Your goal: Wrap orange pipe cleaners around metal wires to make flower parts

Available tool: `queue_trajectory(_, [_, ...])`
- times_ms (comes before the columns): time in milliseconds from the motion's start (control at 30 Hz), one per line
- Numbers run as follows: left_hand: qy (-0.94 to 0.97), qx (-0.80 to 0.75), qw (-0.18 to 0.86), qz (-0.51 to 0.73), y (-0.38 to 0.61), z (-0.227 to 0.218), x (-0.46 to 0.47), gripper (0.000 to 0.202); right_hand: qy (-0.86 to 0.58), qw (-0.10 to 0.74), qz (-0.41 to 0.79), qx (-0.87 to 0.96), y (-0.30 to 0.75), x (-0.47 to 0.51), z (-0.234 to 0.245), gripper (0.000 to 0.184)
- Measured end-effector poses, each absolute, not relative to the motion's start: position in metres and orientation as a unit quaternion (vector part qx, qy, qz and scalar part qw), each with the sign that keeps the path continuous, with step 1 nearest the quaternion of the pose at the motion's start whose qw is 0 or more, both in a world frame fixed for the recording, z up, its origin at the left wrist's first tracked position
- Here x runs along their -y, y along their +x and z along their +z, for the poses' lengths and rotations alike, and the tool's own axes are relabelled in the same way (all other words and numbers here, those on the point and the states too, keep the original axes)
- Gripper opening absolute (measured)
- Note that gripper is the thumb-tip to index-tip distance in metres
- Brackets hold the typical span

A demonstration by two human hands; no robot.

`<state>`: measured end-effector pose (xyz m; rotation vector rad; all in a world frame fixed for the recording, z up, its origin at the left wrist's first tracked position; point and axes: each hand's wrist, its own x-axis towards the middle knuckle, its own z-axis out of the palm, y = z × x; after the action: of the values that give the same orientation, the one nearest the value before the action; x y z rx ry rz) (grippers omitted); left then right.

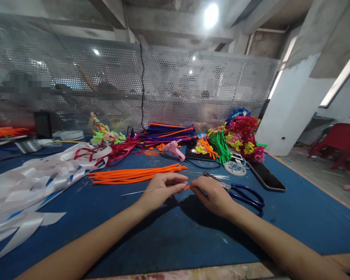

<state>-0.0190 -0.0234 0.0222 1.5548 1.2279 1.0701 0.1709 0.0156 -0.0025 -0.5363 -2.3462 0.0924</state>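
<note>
The left hand (163, 189) pinches a thin silver wire (134, 192), the right hand (212, 195) a short orange pipe-cleaner stub (187, 187) at its end; the remaining wire looks bare.

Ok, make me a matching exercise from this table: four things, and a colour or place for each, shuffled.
1 glue gun
2 scissors
3 phone
4 wire

a blue handles, by the right hand
b pinched in the left hand
c pink
d black, lying flat

Pairs: 1-c, 2-a, 3-d, 4-b.
</note>
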Motion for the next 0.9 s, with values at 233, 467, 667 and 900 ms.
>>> queue_trajectory(233, [0.638,-0.499,0.426,0.403,-0.0183,0.0199,0.0266,0.023,-0.214,0.369,0.011,0.904,0.1692,-0.0157,-0.0069,0.019])
queue_trajectory(467, [0.68,-0.477,0.373,0.414,-0.0152,0.0223,0.0317,0.024,-0.211,0.384,-0.002,0.899,0.1716,-0.0154,-0.0058,0.015])
queue_trajectory(667, [0.687,-0.476,0.324,0.443,-0.0149,0.0213,0.0332,0.02,-0.209,0.39,0.003,0.897,0.1726,-0.0145,-0.0047,0.013])
queue_trajectory(900, [0.654,-0.447,0.371,0.484,-0.0143,0.0169,0.0302,0.012,-0.201,0.389,-0.002,0.899,0.1719,-0.0133,-0.0045,0.014])
